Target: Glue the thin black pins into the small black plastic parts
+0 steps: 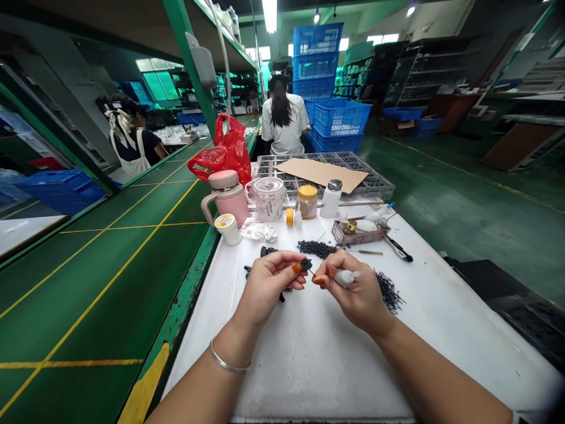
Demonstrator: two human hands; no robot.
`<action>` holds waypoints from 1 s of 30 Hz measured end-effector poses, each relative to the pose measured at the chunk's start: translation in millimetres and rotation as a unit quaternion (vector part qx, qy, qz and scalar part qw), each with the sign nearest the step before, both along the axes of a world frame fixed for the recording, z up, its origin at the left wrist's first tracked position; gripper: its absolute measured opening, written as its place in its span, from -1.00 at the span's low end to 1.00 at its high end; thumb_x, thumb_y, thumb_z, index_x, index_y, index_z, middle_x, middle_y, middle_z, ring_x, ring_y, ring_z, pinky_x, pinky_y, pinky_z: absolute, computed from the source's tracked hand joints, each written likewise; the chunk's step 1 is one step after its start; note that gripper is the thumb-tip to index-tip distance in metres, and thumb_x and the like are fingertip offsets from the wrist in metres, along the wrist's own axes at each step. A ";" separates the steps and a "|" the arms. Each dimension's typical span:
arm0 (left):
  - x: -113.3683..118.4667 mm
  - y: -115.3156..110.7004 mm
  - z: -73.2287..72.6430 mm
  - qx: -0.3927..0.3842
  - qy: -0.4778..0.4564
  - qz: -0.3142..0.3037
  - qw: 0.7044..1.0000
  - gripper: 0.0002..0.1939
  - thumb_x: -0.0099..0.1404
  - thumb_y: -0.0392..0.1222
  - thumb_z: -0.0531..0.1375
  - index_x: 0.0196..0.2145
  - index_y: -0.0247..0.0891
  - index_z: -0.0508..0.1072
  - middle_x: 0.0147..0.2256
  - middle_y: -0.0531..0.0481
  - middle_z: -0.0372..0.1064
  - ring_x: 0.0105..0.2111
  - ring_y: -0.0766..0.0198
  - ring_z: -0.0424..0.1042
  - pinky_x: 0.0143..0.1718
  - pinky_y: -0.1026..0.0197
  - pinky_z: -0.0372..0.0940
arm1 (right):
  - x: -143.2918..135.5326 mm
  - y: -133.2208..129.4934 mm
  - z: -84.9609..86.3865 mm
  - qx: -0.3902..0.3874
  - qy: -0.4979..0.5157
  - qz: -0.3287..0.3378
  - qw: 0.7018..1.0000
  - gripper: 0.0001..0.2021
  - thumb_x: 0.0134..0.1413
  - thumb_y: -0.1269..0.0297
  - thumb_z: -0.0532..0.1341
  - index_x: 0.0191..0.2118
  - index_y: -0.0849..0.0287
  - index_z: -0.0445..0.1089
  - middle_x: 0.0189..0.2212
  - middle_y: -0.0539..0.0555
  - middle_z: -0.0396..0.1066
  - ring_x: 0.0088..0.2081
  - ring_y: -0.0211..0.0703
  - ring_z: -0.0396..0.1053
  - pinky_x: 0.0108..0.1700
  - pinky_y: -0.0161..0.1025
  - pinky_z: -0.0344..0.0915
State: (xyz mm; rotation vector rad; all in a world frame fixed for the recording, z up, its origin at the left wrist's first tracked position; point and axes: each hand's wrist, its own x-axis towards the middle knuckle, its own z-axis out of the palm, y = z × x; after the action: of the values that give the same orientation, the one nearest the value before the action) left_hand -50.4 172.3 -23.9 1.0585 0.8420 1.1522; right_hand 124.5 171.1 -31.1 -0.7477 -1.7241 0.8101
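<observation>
Your left forearm (194, 377), with a silver bangle (227, 365) at the wrist, and your right forearm (445, 368) reach in over the white counter (309, 371). Your left hand (265, 288) pinches a small black part (305, 264) between thumb and fingers. Your right hand (359, 294) grips a thin black pin (313, 273) at its fingertips, the far end at the part, and also holds a small whitish bottle (346, 277) against the palm. You have black pieces (268, 251) partly hidden behind your left hand, a heap of black rings (316, 248) just beyond both hands, and a pile of thin black sticks (388, 291) right of your right hand. Farther off stand a pink mug (233, 206), a yellow-lidded jar (307, 203) and a shallow box (359, 233), with a compartment tray (385, 187) at the far end, cardboard (322, 172) lying across it. Left of your counter runs a green belt (110, 247); a person (285, 123) in white sits beyond the tray.
</observation>
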 end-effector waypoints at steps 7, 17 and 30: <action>0.3 1.0 0.1 -0.054 -0.029 -0.064 0.996 -0.76 0.18 -0.20 0.29 -0.20 -0.36 0.52 -0.45 -0.06 0.44 -0.53 0.43 0.38 -0.49 0.43 0.31 | 1.0 -1.1 3.2 0.016 -0.020 -0.022 0.999 -0.79 0.11 0.45 0.19 -0.43 0.12 0.12 -0.48 -0.03 0.38 -0.47 -0.28 0.31 -0.41 -0.34 0.24; 0.5 3.4 -2.9 -0.113 -0.076 -0.126 0.983 -0.76 0.18 -0.16 0.30 -0.27 -0.41 0.52 -0.51 -0.01 0.34 -0.61 0.51 0.27 -0.61 0.50 0.20 | 2.1 -3.7 12.9 -0.076 -0.013 -0.025 0.997 -0.78 0.07 0.34 0.23 -0.44 0.14 0.12 -0.52 -0.06 0.28 -0.50 -0.32 0.18 -0.42 -0.35 0.14; 5.4 4.3 -5.4 -0.146 -0.086 -0.098 0.981 -0.74 0.04 -0.23 0.39 -0.30 -0.35 0.50 -0.51 0.01 0.39 -0.59 0.49 0.31 -0.62 0.53 0.23 | 1.8 -8.8 20.9 -0.125 0.021 -0.043 0.991 -0.84 -0.04 0.46 0.19 -0.45 0.15 0.15 -0.55 -0.10 0.23 -0.48 -0.32 0.19 -0.37 -0.37 0.13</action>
State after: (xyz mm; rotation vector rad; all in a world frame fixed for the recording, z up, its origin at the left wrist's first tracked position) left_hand -45.0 176.6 -29.3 0.7690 0.7261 0.9066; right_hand 126.3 162.3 -10.1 -0.9599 -1.5584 0.9875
